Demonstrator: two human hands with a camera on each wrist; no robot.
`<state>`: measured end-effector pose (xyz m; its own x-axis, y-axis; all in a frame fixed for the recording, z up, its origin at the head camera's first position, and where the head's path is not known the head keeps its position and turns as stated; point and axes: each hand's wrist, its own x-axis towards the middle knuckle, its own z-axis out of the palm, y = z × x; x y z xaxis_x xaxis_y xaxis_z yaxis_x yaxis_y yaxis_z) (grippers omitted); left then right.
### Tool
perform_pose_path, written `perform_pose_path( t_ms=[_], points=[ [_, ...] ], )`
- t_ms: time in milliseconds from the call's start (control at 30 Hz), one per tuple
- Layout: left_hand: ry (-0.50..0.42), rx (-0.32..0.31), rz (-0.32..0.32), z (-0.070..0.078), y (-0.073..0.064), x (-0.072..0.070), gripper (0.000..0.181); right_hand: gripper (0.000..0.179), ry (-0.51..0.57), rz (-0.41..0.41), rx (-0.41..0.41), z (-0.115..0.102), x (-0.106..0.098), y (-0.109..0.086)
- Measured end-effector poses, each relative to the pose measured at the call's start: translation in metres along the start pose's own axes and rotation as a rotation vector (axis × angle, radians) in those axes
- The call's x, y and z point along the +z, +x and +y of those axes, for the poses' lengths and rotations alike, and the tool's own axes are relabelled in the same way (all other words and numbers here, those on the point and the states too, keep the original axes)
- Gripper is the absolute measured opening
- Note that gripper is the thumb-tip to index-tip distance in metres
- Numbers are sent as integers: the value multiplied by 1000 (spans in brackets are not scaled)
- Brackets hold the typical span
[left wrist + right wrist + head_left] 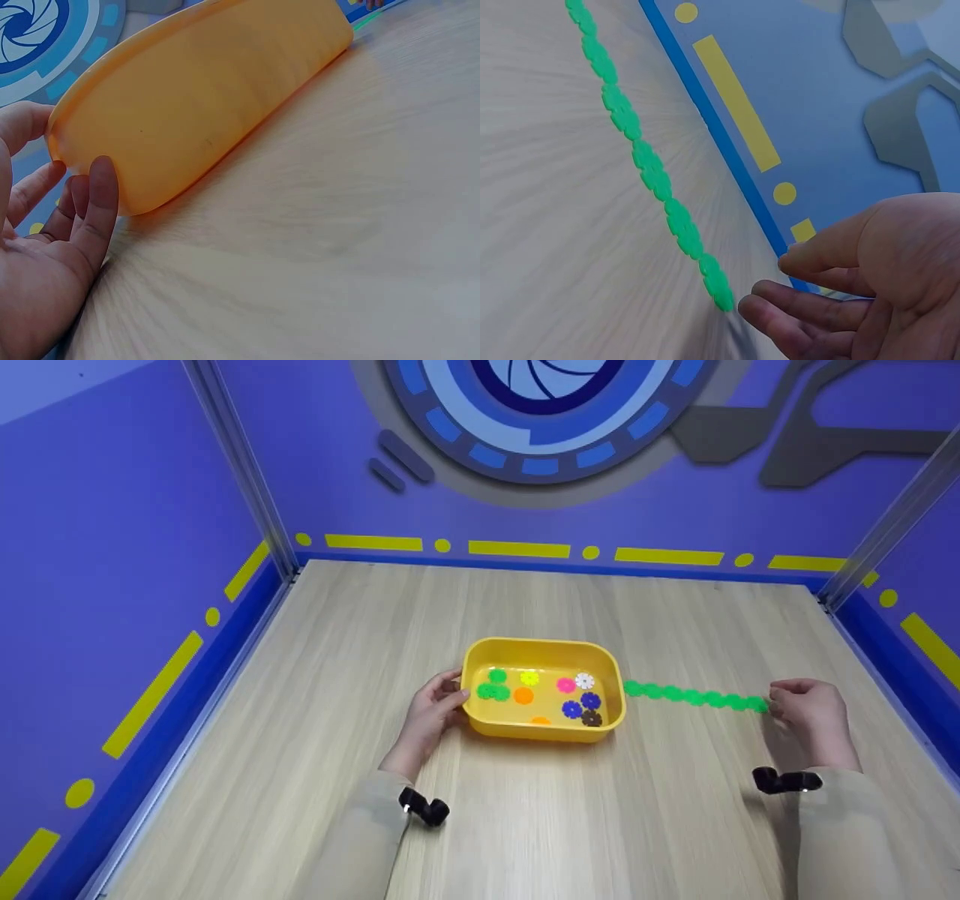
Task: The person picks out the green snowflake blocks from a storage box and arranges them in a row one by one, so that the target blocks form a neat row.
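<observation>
A yellow plastic tub [544,731] stands on the table, holding several notched plastic discs in green, yellow, orange, pink, white, blue and brown. My left hand [431,716] holds the tub by its left end, its fingers against the wall and rim in the left wrist view. From the tub's right side, a straight chain of joined green discs [694,697] runs along the table to the right. My right hand [814,716] is at the chain's right end. A small gap shows between its fingertips [754,304] and the last disc in the right wrist view; nothing is in its fingers.
The wood-grain table [525,825] is bounded by blue printed panels at the back and both sides. Metal posts [244,472] rise at the back corners. A black wrist camera [424,808] is strapped over each sleeve.
</observation>
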<state>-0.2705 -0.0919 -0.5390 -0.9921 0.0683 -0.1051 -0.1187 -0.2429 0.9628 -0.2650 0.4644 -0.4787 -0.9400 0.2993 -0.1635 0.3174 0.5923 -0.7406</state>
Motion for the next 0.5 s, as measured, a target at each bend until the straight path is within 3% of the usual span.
perform_pose_path(
  t_ms=[500],
  points=[
    [2,4,4,-1,2,0,50,51,-96,-12,-105,-30,14,-2]
  ],
)
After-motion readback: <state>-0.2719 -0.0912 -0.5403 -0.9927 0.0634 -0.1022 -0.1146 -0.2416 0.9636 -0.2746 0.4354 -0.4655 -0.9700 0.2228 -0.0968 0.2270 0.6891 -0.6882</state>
